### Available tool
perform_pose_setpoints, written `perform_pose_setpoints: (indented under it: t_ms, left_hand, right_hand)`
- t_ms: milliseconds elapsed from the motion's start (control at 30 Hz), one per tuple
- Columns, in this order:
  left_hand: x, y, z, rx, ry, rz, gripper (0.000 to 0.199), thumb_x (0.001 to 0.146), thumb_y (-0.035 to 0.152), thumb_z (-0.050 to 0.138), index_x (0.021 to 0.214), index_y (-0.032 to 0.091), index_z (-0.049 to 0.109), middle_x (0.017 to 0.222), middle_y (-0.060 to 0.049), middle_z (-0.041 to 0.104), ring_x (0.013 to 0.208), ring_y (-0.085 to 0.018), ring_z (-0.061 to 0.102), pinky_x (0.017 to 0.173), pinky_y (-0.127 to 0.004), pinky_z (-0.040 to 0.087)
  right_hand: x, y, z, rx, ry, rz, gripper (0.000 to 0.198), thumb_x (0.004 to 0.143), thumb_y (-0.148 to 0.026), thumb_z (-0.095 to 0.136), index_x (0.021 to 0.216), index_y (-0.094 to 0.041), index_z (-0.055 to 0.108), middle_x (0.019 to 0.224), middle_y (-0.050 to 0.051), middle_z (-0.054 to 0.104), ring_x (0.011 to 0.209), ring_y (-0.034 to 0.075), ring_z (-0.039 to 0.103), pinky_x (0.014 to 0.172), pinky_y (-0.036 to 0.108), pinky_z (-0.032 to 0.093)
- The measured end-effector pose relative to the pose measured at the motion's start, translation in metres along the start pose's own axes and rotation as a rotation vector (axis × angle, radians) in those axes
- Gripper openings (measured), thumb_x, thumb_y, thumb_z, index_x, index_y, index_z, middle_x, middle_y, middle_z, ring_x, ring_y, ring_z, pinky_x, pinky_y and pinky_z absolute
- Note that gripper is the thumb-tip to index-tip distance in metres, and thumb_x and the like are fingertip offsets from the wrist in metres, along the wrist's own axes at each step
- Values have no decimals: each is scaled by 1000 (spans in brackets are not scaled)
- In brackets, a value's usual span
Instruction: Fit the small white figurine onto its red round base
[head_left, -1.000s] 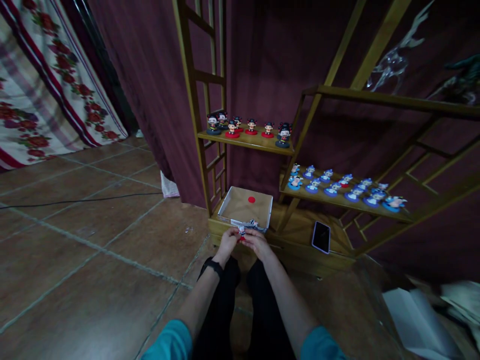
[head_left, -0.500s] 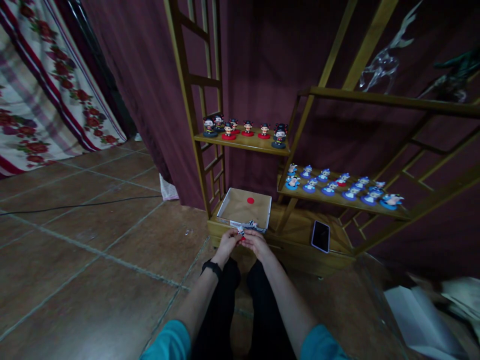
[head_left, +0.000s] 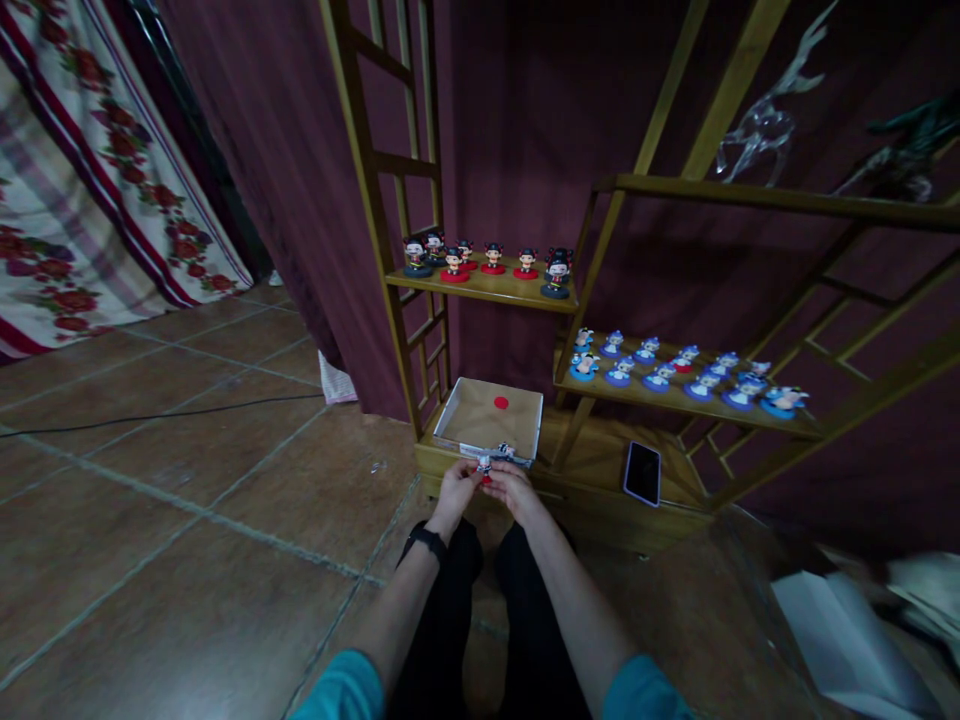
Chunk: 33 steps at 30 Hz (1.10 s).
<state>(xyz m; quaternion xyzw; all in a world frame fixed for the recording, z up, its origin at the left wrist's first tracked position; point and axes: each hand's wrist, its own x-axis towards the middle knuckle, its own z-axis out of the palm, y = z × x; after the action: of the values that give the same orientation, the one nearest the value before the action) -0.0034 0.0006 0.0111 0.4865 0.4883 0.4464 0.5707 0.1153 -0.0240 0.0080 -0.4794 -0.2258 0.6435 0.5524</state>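
Dim maroon curtains [head_left: 300, 150] backed a wooden shelf [head_left: 487, 290] above a tiled floor [head_left: 187, 480], where we crouched with both hands meeting in front of a shallow box [head_left: 457, 400]. Our left hand [head_left: 455, 486] and right hand [head_left: 512, 486] pinched one small figurine [head_left: 484, 466] between their fingertips, the thumbs and forefingers pressed on it from either side, the other fingers curled. It stood roughly upright, its red base low between the fingers and its head toward the box, which lay just beyond, holding a red disc [head_left: 501, 403]. Both hands sat equally close to it; neither was the nearer. More figurines on red bases [head_left: 491, 258] lined the upper shelf, blue ones [head_left: 660, 375] the shelf to the right, and a phone [head_left: 643, 472] lay on the bottom board. White papers [head_left: 840, 630] rested at the far right.
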Motion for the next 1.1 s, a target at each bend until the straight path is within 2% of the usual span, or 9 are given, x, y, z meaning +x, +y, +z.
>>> perform_pose_setpoints:
  t_ms: [233, 567, 1100]
  left_hand:
    - [3, -4, -1, 6, 0, 26, 18, 55, 28, 65, 66, 15, 58, 55, 3, 55, 48, -8, 48, 48, -20, 38]
    - [-4, 4, -2, -10, -11, 22, 18, 57, 29, 64, 66, 15, 58, 53, 3, 54, 47, -8, 47, 47, -20, 37]
    - [-4, 4, -2, -53, -9, 2, 10, 59, 20, 59, 68, 15, 61, 52, 3, 56, 45, -9, 48, 48, -21, 38]
  right_hand:
    - [-4, -2, 1, -12, -6, -12, 15, 65, -15, 63, 79, -18, 59, 73, 2, 67, 66, 14, 65, 68, 30, 53]
    - [0, 1, -1, -29, -14, -9, 21, 62, -18, 66, 82, -18, 60, 75, 3, 68, 70, 16, 66, 69, 30, 53]
    - [2, 3, -2, -64, -46, -31, 19, 62, -20, 66, 79, -18, 58, 71, 1, 67, 62, 15, 66, 66, 30, 52]
